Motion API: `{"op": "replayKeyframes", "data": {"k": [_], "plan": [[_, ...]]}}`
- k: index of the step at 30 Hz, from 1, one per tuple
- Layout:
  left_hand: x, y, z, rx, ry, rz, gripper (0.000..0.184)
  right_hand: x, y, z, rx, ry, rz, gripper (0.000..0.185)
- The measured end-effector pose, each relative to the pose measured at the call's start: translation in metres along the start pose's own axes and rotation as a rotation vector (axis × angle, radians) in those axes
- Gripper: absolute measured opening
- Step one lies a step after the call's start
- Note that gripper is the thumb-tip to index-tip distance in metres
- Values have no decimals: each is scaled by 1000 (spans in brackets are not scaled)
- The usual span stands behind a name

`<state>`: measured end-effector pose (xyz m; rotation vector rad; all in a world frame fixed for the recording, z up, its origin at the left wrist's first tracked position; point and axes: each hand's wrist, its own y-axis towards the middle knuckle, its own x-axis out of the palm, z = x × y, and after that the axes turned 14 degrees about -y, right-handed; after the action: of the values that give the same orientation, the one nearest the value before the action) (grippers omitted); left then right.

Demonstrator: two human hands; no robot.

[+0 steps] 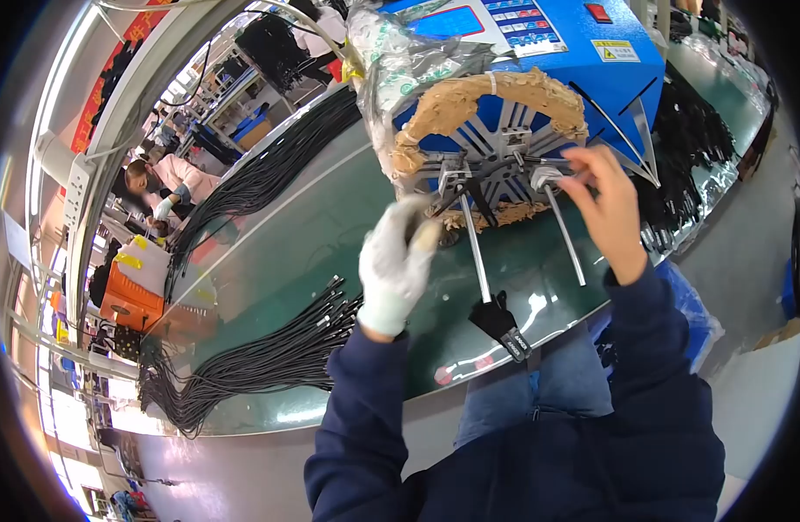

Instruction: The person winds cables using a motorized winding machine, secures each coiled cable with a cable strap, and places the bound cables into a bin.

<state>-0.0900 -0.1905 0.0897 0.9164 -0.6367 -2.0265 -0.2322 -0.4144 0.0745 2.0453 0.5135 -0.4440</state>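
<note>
A blue machine point(548, 65) carries a round metal winding head point(504, 143) with a ring of tan, ragged padding. Two bare metal rods point(476, 252) stick out toward me, and a black cable point(496, 165) lies about their bases. My left hand point(393, 265), in a white glove, is left of the near rod; its curled fingers and thumb are apart, slightly blurred. Beside the other rod's clamp, my bare right hand point(611, 209) has thumb and forefinger spread at the cable. Black fabric straps point(500, 326) hang on the left rod's end.
Bundled black cables point(269, 370) lie on the green table point(304, 252), with a longer bundle point(278, 165) behind. More black cables point(683, 122) are at right. An orange box point(130, 291) stands on the left, near a seated co-worker point(178, 178). Plastic wrapping point(396, 61) hangs by the machine.
</note>
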Motion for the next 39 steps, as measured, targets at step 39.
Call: {"op": "replayKeyframes", "data": {"k": [39], "plan": [[34,-32,31,-818,-622,-483,25,-22,-14,-67,-651,-409,-321,12]]}}
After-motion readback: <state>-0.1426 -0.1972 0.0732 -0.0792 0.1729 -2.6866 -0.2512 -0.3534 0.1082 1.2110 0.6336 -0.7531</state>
